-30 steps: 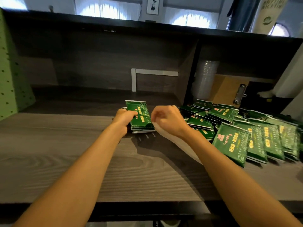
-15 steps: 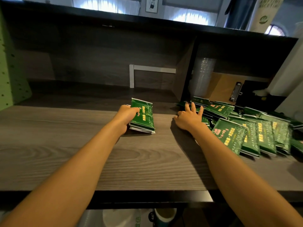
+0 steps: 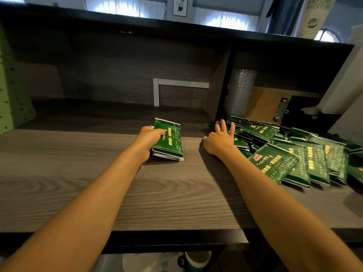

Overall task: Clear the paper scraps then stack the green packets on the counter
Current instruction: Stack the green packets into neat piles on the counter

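A grey wood-grain tabletop fills most of the view, with a dark recessed shelf unit standing along its far edge. On the right of the tabletop sprawls a loose heap of flat green foil packets. They overlap one another at mixed angles, most with the printed face up and the long axis running roughly away from the person. Behind the heap, in the right-hand bay, a brown clipboard with a metal clip leans beside a column of clear plastic cups.

Near the middle of the tabletop, well apart from the heap, sits a small neat stack of green packets. It lies flat, printed face up. Its long axis points away from the person, with the far end leaning slightly left and silver sealed edges at both short ends.

The left hand has its grip closed on this stack from the left side, thumb lying across the top packet. The right hand lies palm down with its grip open, its spread, straight fingers touching the heap's left edge.
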`<state>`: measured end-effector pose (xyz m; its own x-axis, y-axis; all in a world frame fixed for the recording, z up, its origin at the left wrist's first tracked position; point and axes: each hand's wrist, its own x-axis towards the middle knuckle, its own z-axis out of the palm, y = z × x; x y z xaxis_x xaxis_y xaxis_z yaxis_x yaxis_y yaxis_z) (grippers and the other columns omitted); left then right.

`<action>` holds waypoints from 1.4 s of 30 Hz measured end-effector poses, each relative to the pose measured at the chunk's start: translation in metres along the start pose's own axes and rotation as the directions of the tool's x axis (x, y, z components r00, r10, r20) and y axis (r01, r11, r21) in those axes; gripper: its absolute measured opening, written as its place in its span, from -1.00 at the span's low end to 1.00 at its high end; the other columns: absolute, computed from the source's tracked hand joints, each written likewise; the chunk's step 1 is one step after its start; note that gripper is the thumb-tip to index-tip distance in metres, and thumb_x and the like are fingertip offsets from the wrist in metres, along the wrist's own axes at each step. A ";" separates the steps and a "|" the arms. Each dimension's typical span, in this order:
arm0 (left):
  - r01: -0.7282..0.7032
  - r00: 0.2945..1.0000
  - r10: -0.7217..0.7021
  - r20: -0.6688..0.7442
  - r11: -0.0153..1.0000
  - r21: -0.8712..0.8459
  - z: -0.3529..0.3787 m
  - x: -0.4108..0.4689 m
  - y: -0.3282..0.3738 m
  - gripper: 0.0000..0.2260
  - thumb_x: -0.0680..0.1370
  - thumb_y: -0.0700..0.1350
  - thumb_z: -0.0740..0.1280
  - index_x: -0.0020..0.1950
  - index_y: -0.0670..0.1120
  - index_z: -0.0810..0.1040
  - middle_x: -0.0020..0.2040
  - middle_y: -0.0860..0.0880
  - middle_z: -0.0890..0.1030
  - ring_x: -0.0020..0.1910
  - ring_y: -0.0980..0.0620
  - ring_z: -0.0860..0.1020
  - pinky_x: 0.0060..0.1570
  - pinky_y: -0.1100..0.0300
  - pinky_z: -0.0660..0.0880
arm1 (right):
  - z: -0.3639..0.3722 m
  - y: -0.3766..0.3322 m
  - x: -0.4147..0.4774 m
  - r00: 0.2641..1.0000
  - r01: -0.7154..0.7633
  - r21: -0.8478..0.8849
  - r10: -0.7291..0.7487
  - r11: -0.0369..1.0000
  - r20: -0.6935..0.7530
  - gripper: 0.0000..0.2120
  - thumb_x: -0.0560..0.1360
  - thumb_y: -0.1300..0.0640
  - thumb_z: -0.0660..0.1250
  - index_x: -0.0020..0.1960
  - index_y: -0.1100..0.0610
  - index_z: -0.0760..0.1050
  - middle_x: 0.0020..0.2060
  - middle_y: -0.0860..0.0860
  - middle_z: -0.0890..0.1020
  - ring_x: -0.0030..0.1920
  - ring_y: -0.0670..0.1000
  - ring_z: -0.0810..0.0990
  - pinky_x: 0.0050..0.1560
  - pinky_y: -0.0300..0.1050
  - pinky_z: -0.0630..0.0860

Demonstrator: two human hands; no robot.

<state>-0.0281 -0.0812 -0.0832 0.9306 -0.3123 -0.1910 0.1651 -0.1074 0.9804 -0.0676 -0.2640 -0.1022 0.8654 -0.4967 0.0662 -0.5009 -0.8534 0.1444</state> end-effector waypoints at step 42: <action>-0.097 0.994 0.101 0.032 0.990 -0.100 -0.014 0.021 0.002 -0.66 0.50 -0.39 0.26 0.24 -0.15 0.42 0.17 -0.18 0.56 -0.03 -0.07 0.57 -0.05 0.03 0.51 | -0.017 -0.044 -0.036 0.973 0.224 0.923 -0.131 0.312 -0.192 -0.62 0.54 0.28 0.27 0.35 0.22 0.42 0.26 0.12 0.54 0.29 0.03 0.47 0.31 -0.12 0.39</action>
<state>-0.0034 -0.0752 -0.0852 0.9317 -0.3512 -0.0924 0.1055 0.0181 0.9943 -0.0764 -0.2053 -0.0941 0.9103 -0.3408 0.2351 0.0236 -0.5241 -0.8513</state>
